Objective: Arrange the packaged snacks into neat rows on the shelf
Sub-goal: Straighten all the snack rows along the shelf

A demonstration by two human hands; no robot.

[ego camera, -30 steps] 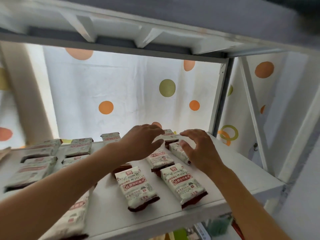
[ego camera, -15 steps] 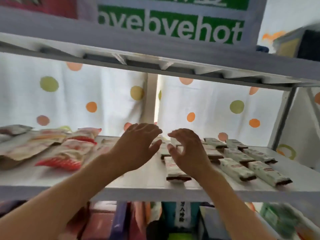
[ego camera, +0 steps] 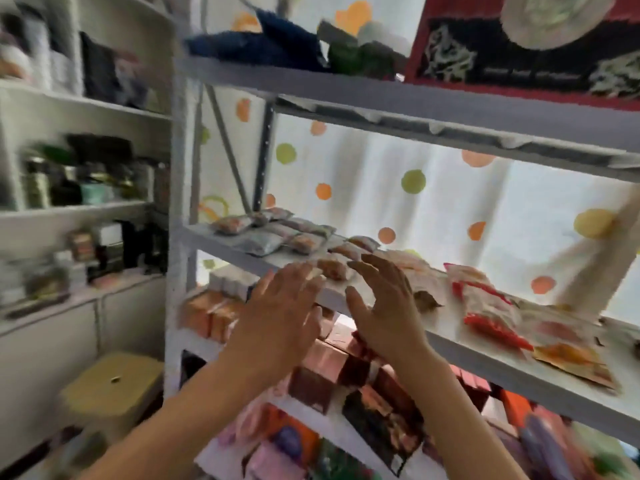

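The white shelf (ego camera: pixel 460 355) runs from mid left down to the right. On its left end lie several small snack packets (ego camera: pixel 273 233) in loose rows, and one orange-brown packet (ego camera: pixel 334 268) sits close to the front edge. A heap of red and white snack bags (ego camera: pixel 485 306) lies further right. My left hand (ego camera: pixel 280 313) and my right hand (ego camera: pixel 384 306) hover in front of the shelf edge, fingers spread, holding nothing. The orange-brown packet is just beyond my fingertips. The picture is blurred.
Boxes in brown and orange (ego camera: pixel 332 368) fill the shelf below. The upper shelf carries a red box (ego camera: pixel 519 46) and dark cloth (ego camera: pixel 263 43). A second white rack with jars (ego camera: pixel 79 181) stands on the left, a yellow stool (ego camera: pixel 110 386) below it. A dotted curtain (ego camera: pixel 433 202) hangs behind.
My view has swung left along the shelf, from the white and brown bars past the red bags to the small packets at the left end. Both hands stayed spread and empty.
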